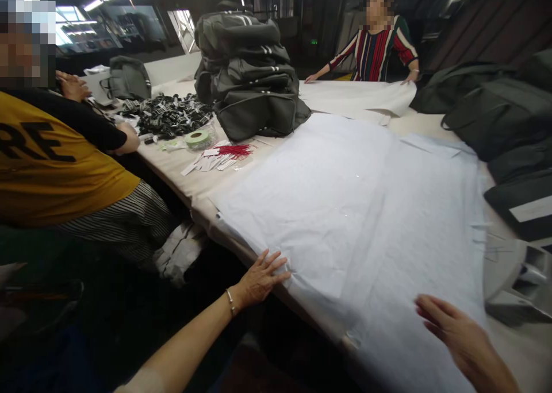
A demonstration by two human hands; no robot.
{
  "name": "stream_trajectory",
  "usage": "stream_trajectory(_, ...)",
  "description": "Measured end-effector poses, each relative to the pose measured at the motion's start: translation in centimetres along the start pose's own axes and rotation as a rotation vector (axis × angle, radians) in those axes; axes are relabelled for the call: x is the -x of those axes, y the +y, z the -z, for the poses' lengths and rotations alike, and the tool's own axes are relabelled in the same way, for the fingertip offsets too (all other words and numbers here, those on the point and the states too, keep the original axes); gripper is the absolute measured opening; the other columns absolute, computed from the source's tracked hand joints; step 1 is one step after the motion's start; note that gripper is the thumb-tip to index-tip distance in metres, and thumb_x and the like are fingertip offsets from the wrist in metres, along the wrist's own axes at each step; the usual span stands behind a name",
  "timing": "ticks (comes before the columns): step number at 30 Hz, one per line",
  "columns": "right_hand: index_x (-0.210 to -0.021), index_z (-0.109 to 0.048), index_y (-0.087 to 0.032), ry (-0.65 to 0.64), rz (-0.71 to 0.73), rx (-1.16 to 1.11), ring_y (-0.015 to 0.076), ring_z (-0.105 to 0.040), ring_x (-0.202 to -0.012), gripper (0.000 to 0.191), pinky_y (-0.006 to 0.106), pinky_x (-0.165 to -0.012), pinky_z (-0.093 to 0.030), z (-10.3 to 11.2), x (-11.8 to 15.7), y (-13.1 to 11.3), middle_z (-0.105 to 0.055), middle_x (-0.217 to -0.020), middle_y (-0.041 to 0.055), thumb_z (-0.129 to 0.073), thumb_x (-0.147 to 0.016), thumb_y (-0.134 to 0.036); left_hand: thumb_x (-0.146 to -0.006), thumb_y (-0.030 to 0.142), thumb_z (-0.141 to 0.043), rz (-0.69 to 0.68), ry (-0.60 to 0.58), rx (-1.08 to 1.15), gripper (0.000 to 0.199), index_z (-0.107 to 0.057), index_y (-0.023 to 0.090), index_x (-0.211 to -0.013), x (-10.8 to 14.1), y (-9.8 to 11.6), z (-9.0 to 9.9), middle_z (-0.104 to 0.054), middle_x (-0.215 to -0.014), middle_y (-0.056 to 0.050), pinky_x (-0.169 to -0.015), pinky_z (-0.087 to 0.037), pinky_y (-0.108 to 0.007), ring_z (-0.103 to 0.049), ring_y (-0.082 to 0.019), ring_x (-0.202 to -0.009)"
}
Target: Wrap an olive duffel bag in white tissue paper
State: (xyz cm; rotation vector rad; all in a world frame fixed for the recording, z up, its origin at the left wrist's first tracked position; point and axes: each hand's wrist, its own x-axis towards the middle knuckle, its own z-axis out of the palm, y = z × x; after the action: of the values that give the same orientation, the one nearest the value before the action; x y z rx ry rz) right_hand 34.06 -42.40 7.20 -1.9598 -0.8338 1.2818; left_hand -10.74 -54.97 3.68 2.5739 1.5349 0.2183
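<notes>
Large pale bluish-white sheets (319, 192) lie over the table, slightly wrinkled, one beside or overlapping another. My left hand (262, 278), with a bracelet at the wrist, rests with fingers spread on the near left edge of the sheet. Nothing is held in it. Over the right part of the sheet is my right hand (448, 327), its fingers stretched out and holding nothing; whether it touches the sheet is hard to tell. Across the table, a person in a striped top (374, 51) has both hands on another white sheet (349, 97).
Dark grey bags (254, 74) are stacked at the back; more bags (495, 111) lie at right. Left of the stack are black straps (172, 114), a green tape roll (198, 139) and red-stringed tags (233, 150). A person in yellow (64, 157) stands left.
</notes>
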Motion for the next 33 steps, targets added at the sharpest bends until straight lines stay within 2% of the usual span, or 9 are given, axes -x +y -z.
stream_trajectory(5, -0.077, -0.062, -0.018, -0.672, 0.213, 0.275, 0.0174, -0.062, -0.065, 0.031, 0.027, -0.057, -0.047, -16.4, 9.1, -3.2, -0.065, -0.068, 0.0025, -0.067, -0.067, -0.047, -0.089, 0.010, -0.050, 0.002, 0.019, 0.010, 0.060, -0.041, 0.032, -0.144, 0.5, -0.3, -1.1, -0.039, -0.152, -0.004, -0.120, -0.008, -0.053, -0.021, -0.027, -0.145)
stream_trajectory(7, -0.085, -0.058, -0.019, -0.757, 0.254, 0.371, 0.0157, -0.060, -0.061, 0.028, 0.025, -0.054, -0.044, -20.4, 10.7, -3.6, -0.065, -0.063, -0.0007, -0.063, -0.069, -0.041, -0.090, 0.012, -0.050, -0.002, 0.033, 0.020, 0.059, -0.039, 0.033, -0.145, 0.6, -0.4, -1.4, -0.038, -0.152, -0.004, -0.120, -0.007, -0.053, -0.023, -0.026, -0.144)
stream_trajectory(9, -0.092, -0.054, -0.020, -0.746, 0.258, 0.447, 0.0150, -0.059, -0.058, 0.030, 0.024, -0.052, -0.042, -22.7, 10.8, -3.5, -0.064, -0.060, -0.0031, -0.063, -0.068, -0.035, -0.092, 0.014, -0.049, -0.010, 0.047, 0.032, 0.058, -0.038, 0.032, -0.146, 0.6, -0.5, -1.6, -0.038, -0.152, -0.005, -0.119, -0.007, -0.054, -0.024, -0.027, -0.144)
stream_trajectory(13, -0.075, -0.050, -0.021, -0.628, 0.279, 0.675, 0.0143, -0.055, -0.052, 0.016, 0.024, -0.051, -0.038, -24.4, 9.0, -2.6, -0.060, -0.053, -0.0036, -0.063, -0.068, -0.026, -0.094, 0.019, -0.048, -0.031, 0.075, 0.057, 0.055, -0.036, 0.030, -0.147, 0.7, -0.7, -1.8, -0.038, -0.152, -0.006, -0.119, -0.006, -0.054, -0.024, -0.029, -0.143)
stream_trajectory(19, -0.060, -0.048, -0.022, -0.379, 0.400, 1.009, 0.0188, -0.057, -0.064, 0.021, 0.029, -0.059, -0.033, -25.0, 8.0, -1.7, -0.058, -0.058, -0.0003, -0.069, -0.065, -0.024, -0.095, 0.019, -0.046, -0.053, 0.107, 0.094, 0.055, -0.033, 0.029, -0.148, 1.0, -1.0, -2.1, -0.035, -0.154, -0.007, -0.118, -0.006, -0.054, -0.022, -0.029, -0.144)
stream_trajectory(27, -0.066, -0.054, -0.023, -0.216, 0.355, 1.165, 0.0267, -0.063, -0.068, 0.041, 0.035, -0.062, -0.042, -22.6, 8.9, -2.8, -0.063, -0.064, 0.0050, -0.071, -0.066, -0.060, -0.093, 0.019, -0.049, -0.070, 0.133, 0.119, 0.057, -0.034, 0.028, -0.147, 1.1, -1.4, -3.5, -0.035, -0.154, -0.007, -0.117, -0.009, -0.057, -0.024, -0.031, -0.143)
stream_trajectory(30, -0.088, -0.062, -0.020, -0.126, 0.388, 1.123, 0.0283, -0.066, -0.078, 0.049, 0.039, -0.071, -0.048, -22.3, 9.7, -3.4, -0.070, -0.085, 0.0111, -0.052, -0.079, -0.068, -0.093, 0.020, -0.049, -0.096, 0.150, 0.101, 0.056, -0.035, 0.028, -0.147, 1.1, -1.6, -3.5, -0.036, -0.153, -0.008, -0.117, -0.013, -0.058, -0.024, -0.031, -0.143)
stream_trajectory(32, -0.118, -0.057, -0.017, -0.026, 0.533, 1.068, 0.0297, -0.060, -0.110, 0.060, 0.043, -0.091, -0.046, -23.0, 10.0, -3.1, -0.063, -0.122, 0.0174, -0.038, -0.087, -0.064, -0.093, 0.024, -0.050, -0.108, 0.175, 0.079, 0.056, -0.034, 0.028, -0.147, 1.2, -1.8, -3.5, -0.037, -0.153, -0.008, -0.116, -0.016, -0.058, -0.025, -0.032, -0.143)
stream_trajectory(33, -0.130, -0.050, -0.015, 0.032, 0.653, 1.040, 0.0297, -0.050, -0.126, 0.064, 0.045, -0.102, -0.039, -23.5, 10.0, -2.5, -0.053, -0.138, 0.0185, -0.034, -0.089, -0.061, -0.093, 0.026, -0.051, -0.112, 0.196, 0.061, 0.057, -0.034, 0.028, -0.147, 1.2, -1.9, -3.6, -0.038, -0.152, -0.008, -0.116, -0.018, -0.059, -0.026, -0.032, -0.142)
